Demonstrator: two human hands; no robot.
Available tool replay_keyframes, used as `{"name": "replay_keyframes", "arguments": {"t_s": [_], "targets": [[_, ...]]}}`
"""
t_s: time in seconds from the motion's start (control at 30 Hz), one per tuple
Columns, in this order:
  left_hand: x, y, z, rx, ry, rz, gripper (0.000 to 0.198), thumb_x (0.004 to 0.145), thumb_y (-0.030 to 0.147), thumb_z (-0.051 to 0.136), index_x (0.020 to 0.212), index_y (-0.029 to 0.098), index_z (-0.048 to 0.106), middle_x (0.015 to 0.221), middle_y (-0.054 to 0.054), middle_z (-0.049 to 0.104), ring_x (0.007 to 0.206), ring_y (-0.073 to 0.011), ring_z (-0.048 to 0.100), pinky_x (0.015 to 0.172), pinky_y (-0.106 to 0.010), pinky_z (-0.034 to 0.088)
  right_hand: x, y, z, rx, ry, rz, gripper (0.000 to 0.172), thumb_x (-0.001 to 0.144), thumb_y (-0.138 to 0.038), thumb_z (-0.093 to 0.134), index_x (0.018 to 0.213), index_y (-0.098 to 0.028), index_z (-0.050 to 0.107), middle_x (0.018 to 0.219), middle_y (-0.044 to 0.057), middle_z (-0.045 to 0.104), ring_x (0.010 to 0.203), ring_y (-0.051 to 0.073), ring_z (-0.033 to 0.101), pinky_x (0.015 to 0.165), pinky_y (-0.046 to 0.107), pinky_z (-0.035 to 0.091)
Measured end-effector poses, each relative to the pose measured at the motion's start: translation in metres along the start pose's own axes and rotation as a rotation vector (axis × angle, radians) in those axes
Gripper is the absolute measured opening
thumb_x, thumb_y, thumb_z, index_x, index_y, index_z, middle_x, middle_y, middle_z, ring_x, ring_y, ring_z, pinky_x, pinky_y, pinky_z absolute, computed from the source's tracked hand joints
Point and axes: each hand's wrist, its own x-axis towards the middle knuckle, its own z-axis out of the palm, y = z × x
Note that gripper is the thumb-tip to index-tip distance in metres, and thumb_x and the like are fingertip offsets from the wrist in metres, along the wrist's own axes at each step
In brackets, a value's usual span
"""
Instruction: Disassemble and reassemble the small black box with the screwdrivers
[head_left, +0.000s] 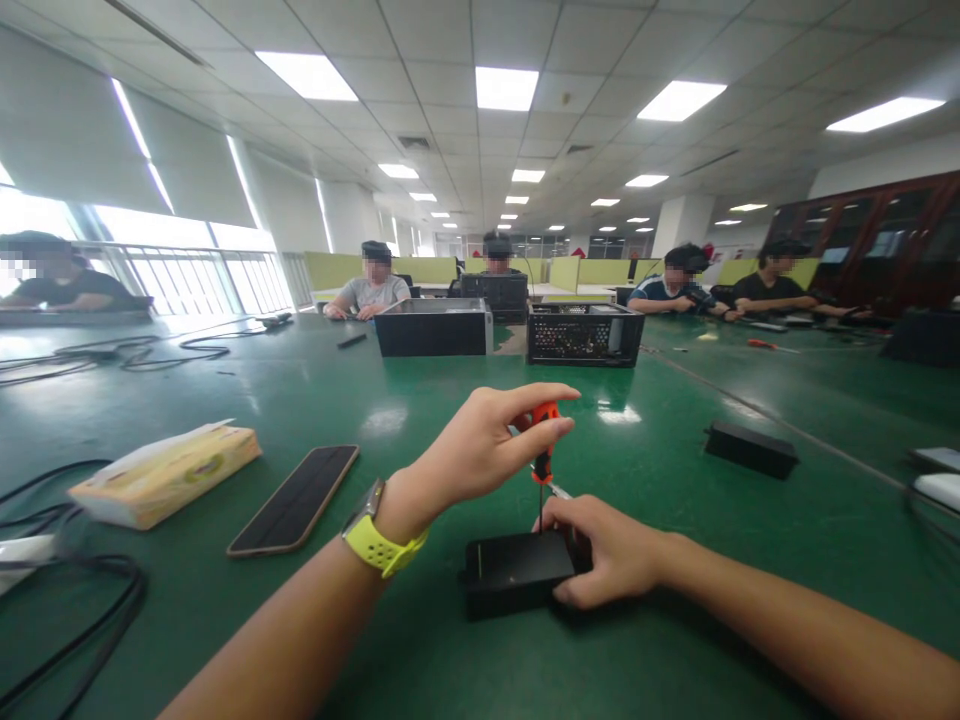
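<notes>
Green worktop (675, 480) stretches across the room, carrying at far left some black cables (67, 590), then a tissue box (165, 475) and a dark phone (294, 499) lying flat beside it. Near the middle, the left hand (480, 445), with a yellow watch strap (382, 545) on its wrist, has its fingers closed around the orange handle of a screwdriver (543, 450), held upright with its tip down on a small black box (517, 572). The right hand (600, 550) presses its fingers against that box's right end, steadying it on the worktop. Farther right lies another black box (750, 450), well apart.
</notes>
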Motion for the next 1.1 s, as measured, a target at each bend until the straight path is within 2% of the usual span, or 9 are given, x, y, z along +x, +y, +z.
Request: {"name": "replay_keyframes", "arguments": {"t_s": [0.07,0.23,0.37,0.5,0.6,0.77,0.97,1.1], "targets": [[0.000,-0.001,0.001,0.051,0.022,0.027,0.035,0.093,0.033,0.054,0.125,0.020,0.060,0.079,0.000,0.068,0.062,-0.0075,0.055,0.064,-0.021,0.045,0.000,-0.001,0.000,-0.006,0.006,0.003,0.050,0.058,-0.029,0.077,0.102,-0.018,0.057,0.074,-0.004,0.056,0.061,0.010,0.050,0.055,0.020,0.038],[-0.001,-0.003,-0.003,0.221,0.096,0.075,0.035,0.090,0.034,0.057,0.122,0.019,0.063,0.092,-0.005,0.059,0.081,-0.0134,0.055,0.074,-0.028,0.046,-0.001,-0.003,0.001,0.003,-0.003,0.004,0.050,0.058,-0.030,0.078,0.102,-0.017,0.056,0.073,-0.005,0.055,0.061,0.010,0.050,0.054,0.020,0.038],[-0.001,0.001,-0.007,0.105,0.066,0.039,0.038,0.088,0.029,0.060,0.124,0.019,0.058,0.094,-0.003,0.062,0.079,-0.0110,0.056,0.066,-0.022,0.046,-0.001,-0.004,0.000,-0.003,-0.007,0.007,0.051,0.058,-0.030,0.078,0.102,-0.018,0.056,0.074,-0.005,0.055,0.061,0.011,0.051,0.055,0.021,0.038],[0.000,0.009,-0.010,-0.012,0.035,-0.016,0.028,0.084,0.019,0.060,0.112,0.016,0.060,0.097,-0.002,0.068,0.079,-0.0101,0.061,0.058,-0.018,0.045,-0.002,-0.003,-0.001,0.002,-0.017,0.003,0.051,0.059,-0.031,0.078,0.103,-0.018,0.056,0.074,-0.005,0.055,0.061,0.011,0.051,0.055,0.021,0.038],[0.000,0.011,-0.009,0.007,0.022,-0.009,0.022,0.086,0.019,0.058,0.107,0.016,0.064,0.096,-0.003,0.068,0.079,-0.0103,0.062,0.058,-0.019,0.046,0.000,-0.003,-0.001,-0.008,-0.013,-0.005,0.052,0.059,-0.031,0.078,0.104,-0.018,0.056,0.075,-0.005,0.055,0.062,0.011,0.051,0.055,0.021,0.038],[-0.001,0.006,-0.005,0.085,0.081,0.036,0.031,0.083,0.032,0.068,0.111,0.020,0.068,0.097,-0.003,0.065,0.082,-0.0115,0.059,0.069,-0.023,0.048,0.000,-0.005,0.000,-0.011,-0.023,0.002,0.050,0.060,-0.030,0.077,0.104,-0.018,0.056,0.073,-0.005,0.054,0.060,0.010,0.049,0.054,0.020,0.037],[-0.002,0.009,-0.012,0.063,0.033,-0.012,0.030,0.081,0.014,0.062,0.111,0.018,0.065,0.097,0.000,0.070,0.082,-0.0095,0.063,0.068,-0.020,0.048,-0.001,-0.005,0.000,-0.010,-0.028,-0.008,0.048,0.062,-0.030,0.076,0.103,-0.018,0.056,0.075,-0.005,0.054,0.061,0.010,0.049,0.055,0.020,0.037],[-0.003,0.008,-0.014,0.084,0.003,-0.025,0.028,0.084,0.023,0.064,0.112,0.019,0.065,0.090,0.001,0.071,0.078,-0.0095,0.064,0.067,-0.020,0.047,0.000,-0.004,0.000,-0.004,-0.033,-0.007,0.048,0.062,-0.030,0.076,0.104,-0.019,0.056,0.074,-0.005,0.054,0.061,0.010,0.049,0.054,0.020,0.036]]}}
